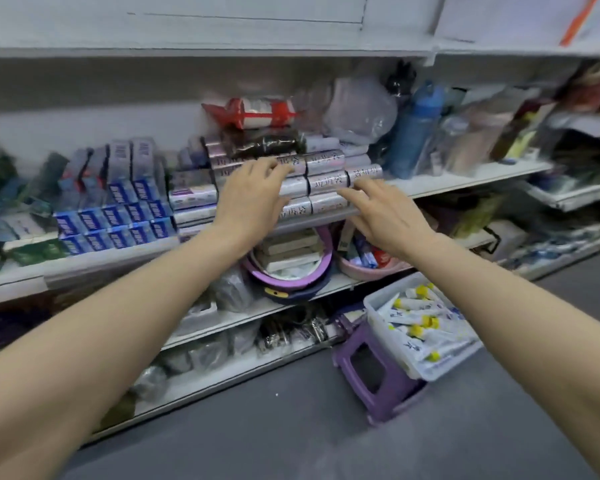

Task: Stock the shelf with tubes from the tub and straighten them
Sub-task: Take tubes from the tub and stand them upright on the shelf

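A stack of silver-lilac rolls with dark lettering (326, 181) lies at the front of the middle shelf (465, 178). My left hand (253, 195) rests flat on the front of the stack, fingers spread over the left rolls. My right hand (385, 216) touches the right side of the stack with straight fingers. Neither hand holds anything. Below to the right, a clear plastic tub (371, 303) sits on a purple stool (381, 379) and holds several white tubes with yellow caps (420, 320).
Blue and white boxes (118, 216) are stacked to the left of the rolls. A red-wrapped packet (257, 112) and a blue bottle (416, 129) stand behind. Purple and pink basins (291, 271) sit on the shelf below. Grey floor lies in front.
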